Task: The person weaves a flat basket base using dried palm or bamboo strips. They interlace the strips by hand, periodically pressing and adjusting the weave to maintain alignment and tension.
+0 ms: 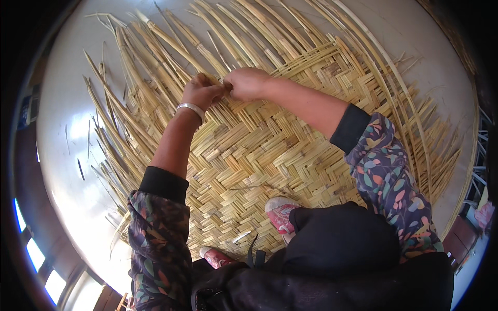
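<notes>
A large mat (244, 150) of flat, split reed strips, woven in a zigzag pattern, lies under me. At its far edge my left hand (199, 93), with a silver bangle on the wrist, is closed in a pinch on the reed strips. Close beside it, almost touching, my right hand (245, 84) is also closed, its curled fingers gripping strips at the same edge. The fingertips are partly hidden, so I cannot tell exactly how many strips each holds. Unwoven strip ends (161, 46) fan out beyond both hands.
My red-and-white shoes (281, 213) stand on the woven part. Long loose strips (397, 78) curve along the right side, with more ends (441, 150) spreading there. The pale, shiny floor (67, 150) shows at the left, with small dark scraps on it.
</notes>
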Motion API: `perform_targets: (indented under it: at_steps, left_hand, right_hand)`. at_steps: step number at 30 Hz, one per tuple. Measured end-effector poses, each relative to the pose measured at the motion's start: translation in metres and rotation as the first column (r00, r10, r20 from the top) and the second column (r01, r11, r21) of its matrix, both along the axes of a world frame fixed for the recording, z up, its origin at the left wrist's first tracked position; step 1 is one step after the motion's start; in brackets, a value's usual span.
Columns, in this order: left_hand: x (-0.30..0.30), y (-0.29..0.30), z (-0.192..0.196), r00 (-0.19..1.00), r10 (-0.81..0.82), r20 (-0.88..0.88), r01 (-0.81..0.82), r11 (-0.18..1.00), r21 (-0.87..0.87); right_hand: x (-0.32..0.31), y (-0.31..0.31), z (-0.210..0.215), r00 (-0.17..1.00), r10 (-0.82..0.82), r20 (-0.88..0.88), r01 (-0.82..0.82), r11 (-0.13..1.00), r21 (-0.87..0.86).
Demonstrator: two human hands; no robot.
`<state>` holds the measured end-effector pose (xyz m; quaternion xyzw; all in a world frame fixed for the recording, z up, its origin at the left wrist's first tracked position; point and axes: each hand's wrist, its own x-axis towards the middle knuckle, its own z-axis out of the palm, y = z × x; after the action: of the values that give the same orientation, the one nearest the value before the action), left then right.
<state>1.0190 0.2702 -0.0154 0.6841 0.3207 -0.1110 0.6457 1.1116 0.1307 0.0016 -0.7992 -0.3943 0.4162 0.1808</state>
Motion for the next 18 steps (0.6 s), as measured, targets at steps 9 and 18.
perform_targets:
  at_steps: [9,18]
  left_hand:
    - [0.0,0.002,-0.012,1.0,0.014,-0.011,-0.014,1.0,-0.027]
    - [-0.01,0.014,-0.011,0.999,0.042,0.0,-0.04,0.963,-0.266]
  right_hand:
    - [0.007,0.011,-0.015,0.999,0.03,0.027,-0.029,0.999,-0.026]
    - [0.017,0.005,-0.017,0.827,-0.245,-0.505,0.296,0.955,0.023]
